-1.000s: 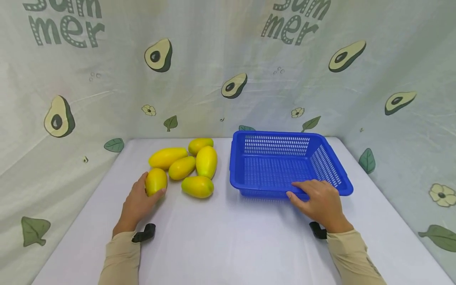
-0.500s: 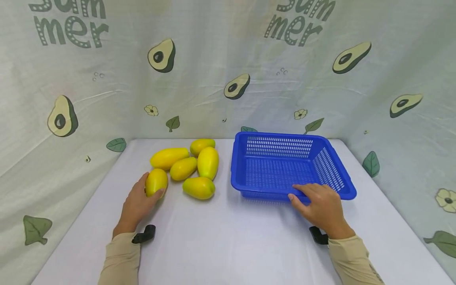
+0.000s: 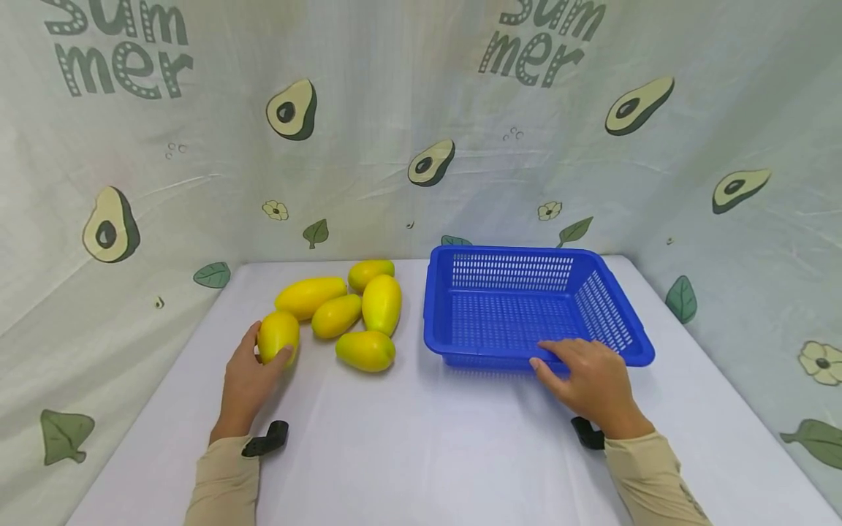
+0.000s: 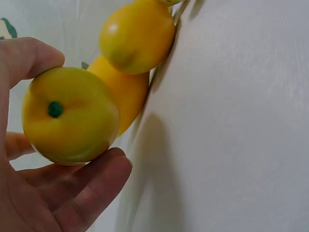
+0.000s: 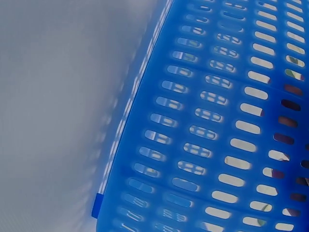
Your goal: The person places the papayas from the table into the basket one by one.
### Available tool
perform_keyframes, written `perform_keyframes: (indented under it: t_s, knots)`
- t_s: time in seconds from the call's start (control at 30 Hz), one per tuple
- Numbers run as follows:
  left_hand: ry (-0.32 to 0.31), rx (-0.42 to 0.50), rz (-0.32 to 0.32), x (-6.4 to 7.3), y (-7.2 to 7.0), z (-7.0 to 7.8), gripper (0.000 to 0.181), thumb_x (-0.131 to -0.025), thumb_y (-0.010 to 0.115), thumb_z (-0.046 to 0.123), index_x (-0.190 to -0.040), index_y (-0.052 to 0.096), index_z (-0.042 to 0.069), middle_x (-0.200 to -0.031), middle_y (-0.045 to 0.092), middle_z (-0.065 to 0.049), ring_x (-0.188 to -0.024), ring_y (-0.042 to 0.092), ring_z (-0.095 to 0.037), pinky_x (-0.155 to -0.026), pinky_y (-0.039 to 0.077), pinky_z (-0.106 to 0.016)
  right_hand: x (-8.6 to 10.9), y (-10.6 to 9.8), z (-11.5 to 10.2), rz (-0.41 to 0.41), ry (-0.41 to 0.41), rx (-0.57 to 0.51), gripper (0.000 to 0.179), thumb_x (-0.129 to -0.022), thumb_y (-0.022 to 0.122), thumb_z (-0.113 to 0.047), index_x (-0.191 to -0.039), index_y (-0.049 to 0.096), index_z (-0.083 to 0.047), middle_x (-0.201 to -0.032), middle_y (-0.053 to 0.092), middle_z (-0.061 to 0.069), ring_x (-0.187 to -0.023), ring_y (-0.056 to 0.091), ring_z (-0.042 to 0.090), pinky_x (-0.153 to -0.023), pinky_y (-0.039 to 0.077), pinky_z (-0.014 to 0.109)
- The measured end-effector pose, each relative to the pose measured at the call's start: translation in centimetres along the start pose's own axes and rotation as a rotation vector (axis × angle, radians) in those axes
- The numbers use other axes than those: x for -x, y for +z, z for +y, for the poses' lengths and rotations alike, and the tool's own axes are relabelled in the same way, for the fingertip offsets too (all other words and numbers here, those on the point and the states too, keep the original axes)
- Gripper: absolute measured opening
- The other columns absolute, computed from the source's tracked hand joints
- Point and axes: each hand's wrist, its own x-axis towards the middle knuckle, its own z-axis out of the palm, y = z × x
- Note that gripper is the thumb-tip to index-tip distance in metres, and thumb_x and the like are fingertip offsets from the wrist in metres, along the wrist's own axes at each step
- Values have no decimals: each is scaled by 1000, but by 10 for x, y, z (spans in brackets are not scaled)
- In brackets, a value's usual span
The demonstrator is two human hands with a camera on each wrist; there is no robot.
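Observation:
My left hand [image 3: 248, 380] grips a yellow mango [image 3: 278, 339] between thumb and fingers, at the left front of the group. Up close in the left wrist view, the held mango [image 4: 72, 116] shows a small green stem nub, and a shadow falls on the tabletop beside it. Two other mangoes [image 4: 137, 36] appear behind it there. Over on the right, my right hand [image 3: 592, 380] holds the near rim of a blue plastic basket [image 3: 437, 307], thumb outside and fingers over the edge. Through the slots of the basket wall [image 5: 227, 130], parts of the fingers show in the right wrist view.
Several more yellow mangoes [image 3: 381, 305] lie close together on the white tabletop [image 3: 395, 453], left of the basket. A pale curtain [image 3: 368, 109] printed with avocados and leaves hangs behind the table and along both sides.
The left hand has taken the mango slightly left, away from its neighbours. The right hand stays at the basket rim, and the other mangoes keep their places.

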Motion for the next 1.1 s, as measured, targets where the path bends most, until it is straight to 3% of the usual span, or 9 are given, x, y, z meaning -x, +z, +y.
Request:
perform_keyframes:
  t_s: [0.1, 0.27, 0.87, 1.1]
  knots:
    - [-1, 13, -14, -1, 3, 0, 90, -96, 58, 51, -162, 12, 10, -157, 33, -22, -126, 43, -40, -105, 39, -56, 1, 0, 1, 2, 8, -3, 53, -94, 53, -53, -95, 79, -7, -85, 75, 9, -73, 72, 30, -55, 55, 47]
    - [-4, 20, -32, -2, 8, 4, 91, -96, 59, 48, -162, 9, 11, -161, 25, -21, -136, 36, -41, -110, 34, -58, 3, 2, 1, -1, 20, -11, 52, -93, 55, -53, -94, 79, -7, -85, 75, 9, -76, 72, 29, -58, 56, 48]
    - [57, 43, 21, 1, 10, 13, 84, -98, 61, 32, -162, 10, 12, -162, 22, -18, -135, 36, -41, -111, 33, -58, 1, -1, -1, 11, 27, -5, 51, -93, 55, -52, -95, 79, -7, -85, 75, 8, -73, 71, 28, -55, 54, 47]
    - [57, 174, -48, 2, 5, 11, 83, -99, 60, 35, -163, 9, 20, -162, 21, -18, -131, 42, -43, -108, 38, -56, 1, -1, -2, 12, 15, -37, 45, -92, 60, -49, -97, 79, -8, -87, 75, 7, -73, 71, 26, -56, 55, 45]
